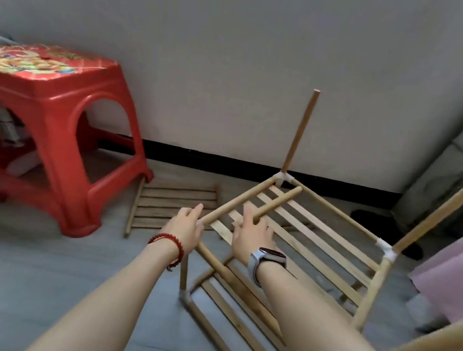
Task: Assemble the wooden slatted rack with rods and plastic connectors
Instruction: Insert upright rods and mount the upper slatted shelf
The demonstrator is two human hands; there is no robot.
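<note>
Two tiers of the rack stand on the floor, and a loose rod is going to the near corner.

The rack [319, 242] stands half-built near the wall, two slatted shelves joined by rods and white connectors – a spare slatted panel [172, 208] lies flat beside it, close to the red stool [51, 124]. The left hand [184, 228] holds the near corner of the upper shelf, fingers curled around the joint there. The right hand [251, 235] grips a loose rod [279, 202], which lies slanted over the slats. I think the danger is a crooked entry – if the rod is pushed at an angle, the plastic connector may split, or the light frame may tip.
</note>
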